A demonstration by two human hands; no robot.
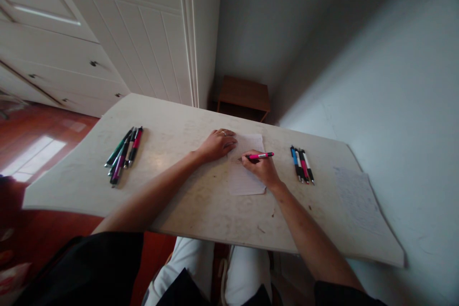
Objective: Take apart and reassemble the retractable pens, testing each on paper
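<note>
A sheet of lined paper (247, 184) lies in front of me on the white table. My right hand (263, 167) rests on its right half and pinches a pink pen (263, 155), its tip end toward the sheet. Whether the tip touches the paper is too small to tell. Flat at the sheet's upper left edge, my left hand (217, 145) has its fingers stretched out, with a ring on one of them. To the right of the paper, several pens (301, 165) lie side by side in blue, white and pink.
More pens (124, 155), green, purple and pink, lie bunched at the table's left. A written-on sheet (358, 198) is at the right end, near the wall (405, 105). Beyond the table (186, 201) stand a white cabinet (143, 33) and a small brown wooden stand (244, 93).
</note>
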